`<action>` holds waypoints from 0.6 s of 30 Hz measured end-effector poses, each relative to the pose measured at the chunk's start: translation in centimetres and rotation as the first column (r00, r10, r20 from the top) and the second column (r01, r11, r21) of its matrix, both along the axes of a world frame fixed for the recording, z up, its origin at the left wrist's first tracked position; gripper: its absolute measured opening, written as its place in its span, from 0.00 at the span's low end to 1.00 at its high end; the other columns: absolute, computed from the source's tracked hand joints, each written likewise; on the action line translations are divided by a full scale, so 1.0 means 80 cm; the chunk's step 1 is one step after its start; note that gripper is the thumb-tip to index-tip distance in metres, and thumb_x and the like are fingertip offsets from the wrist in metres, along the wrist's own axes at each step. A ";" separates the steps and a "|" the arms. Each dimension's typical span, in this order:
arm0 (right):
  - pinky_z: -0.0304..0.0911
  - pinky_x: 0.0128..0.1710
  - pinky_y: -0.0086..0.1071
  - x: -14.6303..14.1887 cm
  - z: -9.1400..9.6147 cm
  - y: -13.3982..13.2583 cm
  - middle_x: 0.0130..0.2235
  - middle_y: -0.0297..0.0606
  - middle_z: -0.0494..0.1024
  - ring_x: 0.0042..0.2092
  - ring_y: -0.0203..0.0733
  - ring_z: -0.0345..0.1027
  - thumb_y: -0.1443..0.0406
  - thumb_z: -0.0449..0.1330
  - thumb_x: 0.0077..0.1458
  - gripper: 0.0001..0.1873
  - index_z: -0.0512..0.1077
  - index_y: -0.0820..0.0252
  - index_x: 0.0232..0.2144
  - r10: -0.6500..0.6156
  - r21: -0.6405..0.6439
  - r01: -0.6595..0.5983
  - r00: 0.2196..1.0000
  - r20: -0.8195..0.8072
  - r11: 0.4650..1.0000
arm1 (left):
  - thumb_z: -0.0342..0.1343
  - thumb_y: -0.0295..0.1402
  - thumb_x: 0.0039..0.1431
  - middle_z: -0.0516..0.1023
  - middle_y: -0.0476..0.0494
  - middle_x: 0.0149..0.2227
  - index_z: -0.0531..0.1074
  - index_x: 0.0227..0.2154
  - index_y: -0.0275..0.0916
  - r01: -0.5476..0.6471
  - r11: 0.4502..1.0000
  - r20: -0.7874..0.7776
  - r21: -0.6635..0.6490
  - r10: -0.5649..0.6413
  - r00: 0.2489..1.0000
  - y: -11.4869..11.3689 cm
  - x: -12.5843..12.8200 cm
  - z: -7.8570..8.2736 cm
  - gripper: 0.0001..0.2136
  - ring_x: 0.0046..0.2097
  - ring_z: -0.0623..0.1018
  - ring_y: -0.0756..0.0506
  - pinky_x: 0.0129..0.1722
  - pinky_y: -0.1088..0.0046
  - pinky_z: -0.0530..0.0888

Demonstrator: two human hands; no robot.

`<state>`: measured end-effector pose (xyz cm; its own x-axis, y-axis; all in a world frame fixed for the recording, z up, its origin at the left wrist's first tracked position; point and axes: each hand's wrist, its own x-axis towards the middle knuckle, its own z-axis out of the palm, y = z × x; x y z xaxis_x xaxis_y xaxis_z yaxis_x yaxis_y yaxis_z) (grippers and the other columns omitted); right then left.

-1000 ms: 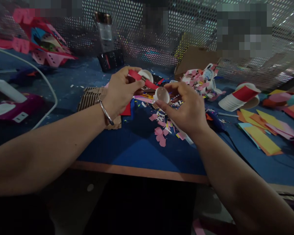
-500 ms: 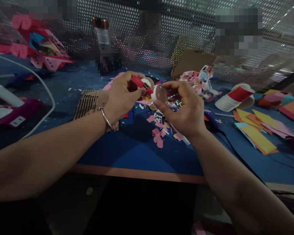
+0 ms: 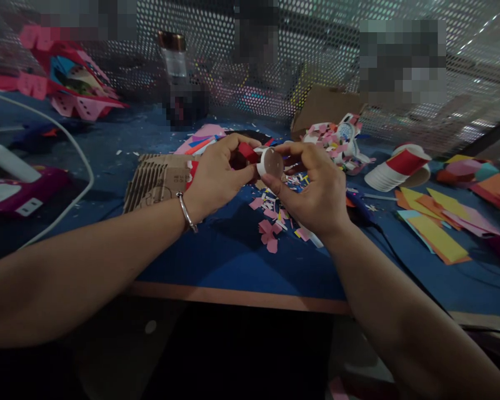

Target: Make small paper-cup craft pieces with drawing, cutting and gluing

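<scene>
My left hand [image 3: 216, 180], with a metal bangle at the wrist, is closed on a red paper strip [image 3: 248, 151] between thumb and fingers. Part of that strip is hidden behind the fingers. My right hand [image 3: 314, 186] pinches a shallow, round white paper piece [image 3: 271, 163], like a cut-off cup bottom, by its rim. Its hollow or flat face is turned towards me. Both hands meet above the table, and the strip lies close against the left side of the round piece; whether they are joined I cannot tell.
Pink and white paper scraps [image 3: 269, 236] lie below my hands. Corrugated cardboard [image 3: 154, 180] sits left, beside a purple and white device [image 3: 29, 189]. To the right are a blue glue gun [image 3: 360, 205], stacked paper cups [image 3: 394, 169] and coloured paper [image 3: 437, 233]. Perforated metal [image 3: 216, 66] stands behind.
My left hand has shifted right and slightly down, bringing the red strip up against the white round piece. The right hand stays nearly in place.
</scene>
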<state>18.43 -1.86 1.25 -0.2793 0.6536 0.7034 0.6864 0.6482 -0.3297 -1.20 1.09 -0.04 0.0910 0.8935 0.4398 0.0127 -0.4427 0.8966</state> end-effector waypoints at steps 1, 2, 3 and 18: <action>0.77 0.53 0.51 0.000 0.000 0.000 0.54 0.47 0.86 0.50 0.54 0.81 0.54 0.68 0.65 0.19 0.78 0.55 0.54 0.003 -0.003 -0.003 1.000 -0.004 1.000 | 0.65 0.17 0.55 0.81 0.51 0.35 0.79 0.40 0.41 -0.005 1.000 -0.010 0.007 0.005 1.000 0.000 0.000 0.000 0.14 0.36 0.79 0.48 0.38 0.71 0.78; 0.77 0.54 0.51 0.000 0.001 -0.001 0.54 0.47 0.86 0.51 0.54 0.81 0.53 0.68 0.65 0.19 0.78 0.55 0.54 0.003 -0.011 -0.003 1.000 -0.004 1.000 | 0.65 0.16 0.54 0.82 0.51 0.35 0.79 0.40 0.41 -0.019 1.000 -0.023 0.021 0.020 1.000 0.001 -0.001 0.000 0.14 0.36 0.79 0.48 0.38 0.71 0.78; 0.77 0.55 0.52 0.000 0.001 -0.001 0.55 0.47 0.86 0.51 0.55 0.81 0.53 0.68 0.65 0.20 0.78 0.55 0.54 -0.001 -0.017 0.001 1.000 -0.001 1.000 | 0.65 0.16 0.53 0.82 0.51 0.35 0.79 0.39 0.41 -0.038 0.999 -0.039 0.037 0.039 0.998 0.002 -0.001 0.000 0.14 0.36 0.80 0.48 0.38 0.72 0.77; 0.78 0.47 0.48 0.007 -0.009 0.015 0.50 0.46 0.87 0.48 0.53 0.81 0.53 0.69 0.62 0.19 0.80 0.56 0.50 0.070 0.003 -0.070 0.997 -0.028 0.998 | 0.70 0.25 0.57 0.85 0.44 0.41 0.82 0.42 0.39 0.056 0.998 -0.116 0.005 -0.056 0.992 0.002 -0.005 -0.004 0.10 0.39 0.82 0.46 0.39 0.71 0.79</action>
